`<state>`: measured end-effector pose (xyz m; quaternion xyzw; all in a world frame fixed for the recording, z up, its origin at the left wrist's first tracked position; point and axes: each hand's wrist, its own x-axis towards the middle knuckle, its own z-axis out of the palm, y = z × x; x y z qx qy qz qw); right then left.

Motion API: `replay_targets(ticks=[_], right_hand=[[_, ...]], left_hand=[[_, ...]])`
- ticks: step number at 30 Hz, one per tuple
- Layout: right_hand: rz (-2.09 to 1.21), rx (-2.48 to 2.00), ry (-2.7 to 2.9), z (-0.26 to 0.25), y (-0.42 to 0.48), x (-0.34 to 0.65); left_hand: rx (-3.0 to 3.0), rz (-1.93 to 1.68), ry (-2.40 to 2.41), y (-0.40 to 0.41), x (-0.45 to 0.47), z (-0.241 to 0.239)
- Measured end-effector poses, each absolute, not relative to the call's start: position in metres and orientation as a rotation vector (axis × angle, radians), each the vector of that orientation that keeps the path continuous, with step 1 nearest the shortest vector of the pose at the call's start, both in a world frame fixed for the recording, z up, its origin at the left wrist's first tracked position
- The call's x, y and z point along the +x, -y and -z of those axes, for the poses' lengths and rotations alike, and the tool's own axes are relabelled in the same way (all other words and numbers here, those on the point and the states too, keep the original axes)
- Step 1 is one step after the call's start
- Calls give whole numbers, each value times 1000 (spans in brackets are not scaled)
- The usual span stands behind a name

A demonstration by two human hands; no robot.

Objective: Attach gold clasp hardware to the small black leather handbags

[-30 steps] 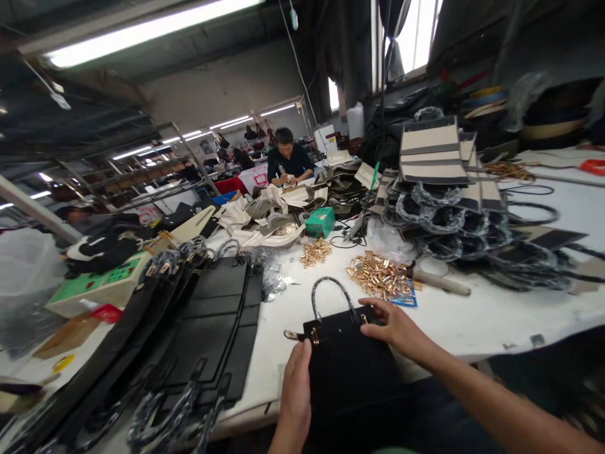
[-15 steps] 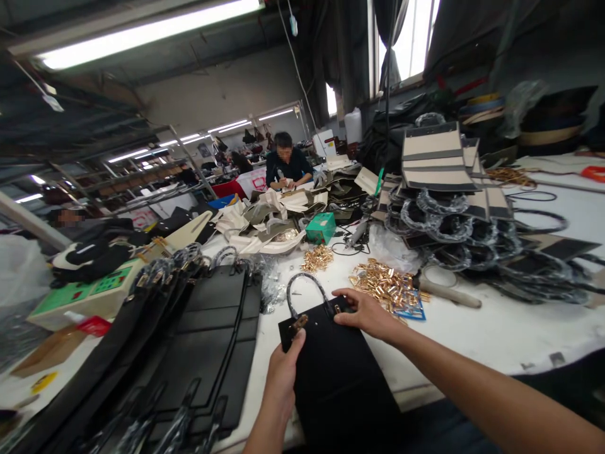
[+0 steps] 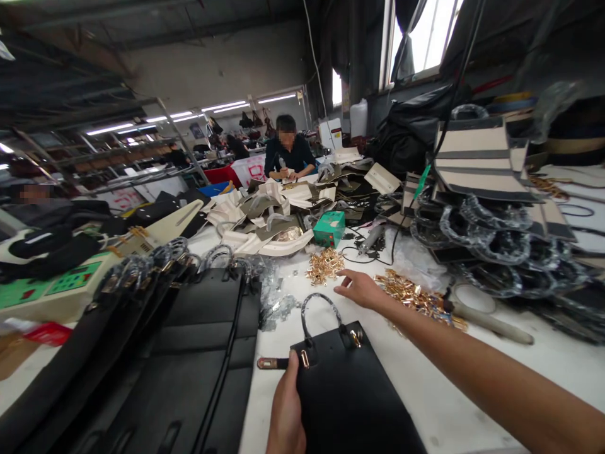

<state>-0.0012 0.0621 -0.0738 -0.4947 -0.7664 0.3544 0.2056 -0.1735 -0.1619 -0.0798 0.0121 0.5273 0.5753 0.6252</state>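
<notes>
A black handbag panel point(image 3: 352, 391) with a plastic-wrapped loop handle point(image 3: 321, 309) lies at the table's near edge. My left hand point(image 3: 288, 410) grips its left side, thumb on top near a gold fitting. A short strap with a gold-framed end point(image 3: 269, 363) sticks out to the left beside my thumb. A second gold fitting point(image 3: 355, 338) sits at the handle's right foot. My right hand point(image 3: 359, 289) reaches over the table with its fingers stretched out, apart from the panel. Its fingertips are close to a small heap of gold hardware point(image 3: 324, 265); nothing shows in them.
Black panels with wrapped handles point(image 3: 203, 353) lie stacked at left. A larger gold hardware heap point(image 3: 411, 293), a tool with a pale handle point(image 3: 496, 323) and a pile of beige-backed panels point(image 3: 477, 157) are at right. Beyond the green box point(image 3: 329, 228), a co-worker point(image 3: 288, 151) sits.
My right hand has let go of the panel's top right corner and moved forward to the small gold heap. The left hand still holds the panel. The strap end now points left.
</notes>
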Motion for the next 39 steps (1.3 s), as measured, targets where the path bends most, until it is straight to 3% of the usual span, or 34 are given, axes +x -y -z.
replay_targets(ticks=[8, 15, 25, 31, 39], right_hand=[[-761, -1536, 2133, 98, -98, -36], [-771, -1435, 2025, 88, -78, -22], [-1233, -1260, 1588, 67, -54, 4], [-1377, -1086, 1419, 28, -65, -11], [-1408, -861, 1728, 37, 49, -17]], left_hand=[[59, -1377, -1274, 163, -174, 85], [169, -1483, -1385, 167, -169, 88], [478, -1538, -1719, 168, -160, 91], [672, -1568, -1882, 164, -159, 88], [1318, -1688, -2191, 162, -142, 94]])
